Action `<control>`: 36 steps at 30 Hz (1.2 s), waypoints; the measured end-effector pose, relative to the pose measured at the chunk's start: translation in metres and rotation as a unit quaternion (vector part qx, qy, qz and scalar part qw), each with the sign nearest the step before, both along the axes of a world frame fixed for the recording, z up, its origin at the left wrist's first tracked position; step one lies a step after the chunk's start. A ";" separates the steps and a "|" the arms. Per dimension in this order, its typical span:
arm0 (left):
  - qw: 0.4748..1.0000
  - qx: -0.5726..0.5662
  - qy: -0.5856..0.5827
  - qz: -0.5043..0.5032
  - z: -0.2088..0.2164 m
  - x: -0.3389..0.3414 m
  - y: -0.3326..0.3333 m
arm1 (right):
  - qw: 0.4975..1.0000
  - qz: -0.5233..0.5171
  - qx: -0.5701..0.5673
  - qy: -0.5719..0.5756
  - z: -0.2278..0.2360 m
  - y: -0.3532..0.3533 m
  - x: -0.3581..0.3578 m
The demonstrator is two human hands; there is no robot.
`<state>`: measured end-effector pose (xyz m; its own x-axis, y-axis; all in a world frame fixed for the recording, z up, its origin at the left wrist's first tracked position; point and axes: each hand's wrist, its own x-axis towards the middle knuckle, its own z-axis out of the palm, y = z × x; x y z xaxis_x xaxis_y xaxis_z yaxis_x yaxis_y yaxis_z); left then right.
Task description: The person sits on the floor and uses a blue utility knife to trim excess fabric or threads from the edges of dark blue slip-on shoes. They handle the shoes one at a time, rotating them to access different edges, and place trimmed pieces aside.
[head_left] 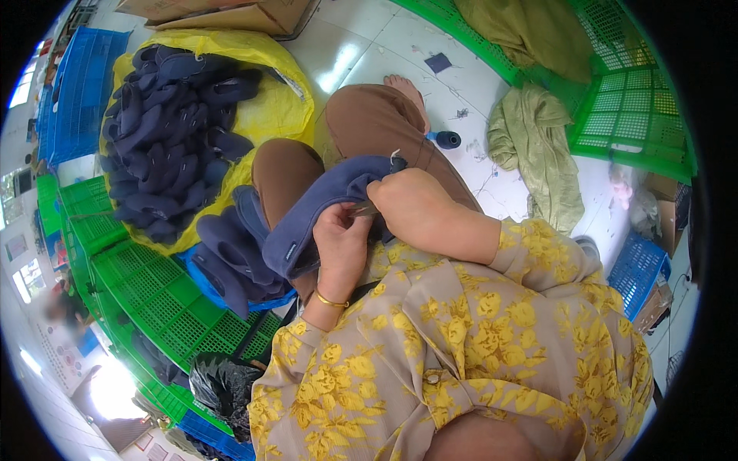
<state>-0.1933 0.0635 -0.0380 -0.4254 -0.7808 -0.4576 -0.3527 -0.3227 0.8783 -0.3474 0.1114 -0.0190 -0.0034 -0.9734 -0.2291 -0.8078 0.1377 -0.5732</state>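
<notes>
1. Located at the middle of the view: one navy fabric piece (301, 224), lying slantwise across the lap, small label near its 8 o'clock end, white thread tuft (397, 158) at its 2 o'clock end.
2. Grip of the left hand (340, 242), at 5 o'clock on the piece: thumb and finger pressed together, seemingly pinching its inner edge.
3. Grip of the right hand (411, 203), at 3 o'clock: fingers curled over the piece, fingertips partly hidden; cannot tell spread from pinching.
4. Between both hands: a small greyish item (361, 208), perhaps a metal tool; too small to identify.
5. For good fingertip work here, hold the inner edge taut with the left, brace the piece against the thigh, and work in short, controlled movements with the right.
6. Leave the thread tuft unpulled, to spare the seam; hold fingertips clear of the greyish item, in case of a sharp edge.
7. Counted: one piece in hand; at least three in the side stack (231, 250) at 8 o'clock; too many overlapping to count in the pile (165, 146) at 10 o'clock.
8. Also counted: one yellow sack (292, 117) around that pile; one dark blue spool (447, 140) on the floor at 2 o'clock; one dark scrap (438, 63) at 1 o'clock.
</notes>
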 end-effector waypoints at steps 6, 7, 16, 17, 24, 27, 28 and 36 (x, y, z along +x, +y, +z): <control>0.994 0.093 0.062 0.006 0.011 0.001 -0.015 | 0.996 -0.002 -0.028 -0.079 0.001 -0.004 -0.035; 0.991 0.111 0.074 0.002 0.011 0.003 -0.019 | 0.996 -0.001 -0.009 -0.089 -0.003 -0.005 -0.039; 0.979 0.181 0.097 -0.010 0.015 0.005 -0.027 | 0.982 0.031 0.006 -0.185 -0.005 -0.013 -0.057; 0.979 0.184 0.083 -0.021 0.014 0.005 -0.029 | 0.979 0.033 0.008 -0.201 -0.006 -0.014 -0.058; 0.965 0.236 0.116 -0.007 0.015 -0.003 -0.031 | 0.969 0.040 -0.010 -0.243 -0.012 -0.018 -0.059; 0.960 0.250 0.122 0.013 0.016 -0.007 -0.029 | 0.977 0.036 -0.018 -0.208 -0.014 -0.019 -0.056; 0.960 0.251 0.127 0.013 0.016 -0.006 -0.029 | 0.980 0.032 -0.019 -0.194 -0.014 -0.018 -0.054; 0.961 0.240 0.133 0.021 0.009 0.001 -0.030 | 0.979 -0.013 -0.025 -0.201 -0.005 -0.018 -0.045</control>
